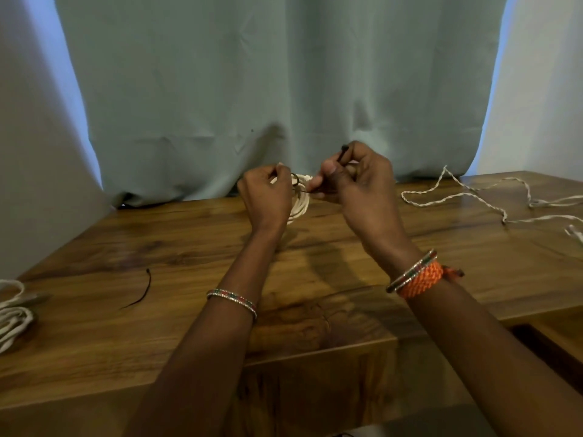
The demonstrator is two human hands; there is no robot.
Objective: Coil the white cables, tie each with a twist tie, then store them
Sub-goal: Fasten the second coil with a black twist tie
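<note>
The white cable coil [299,200] is held up just above the wooden table [189,247], near the far edge. The left hand [266,197] has its fingers curled round the coil. The right hand [353,178] pinches a dark twist tie [342,152] that loops round it — so the tying looks started, not done. Another bundle [14,320] lies at the left edge. A loose cable [467,193] lies uncoiled on the right. A spare tie [143,291] waits nearby. No box or bin shows — nothing looks stored yet.

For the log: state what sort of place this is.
Probably a room in a home: a brown wood-grain table pushed against a pale green fabric curtain, with loose white cable spread on it.
</note>
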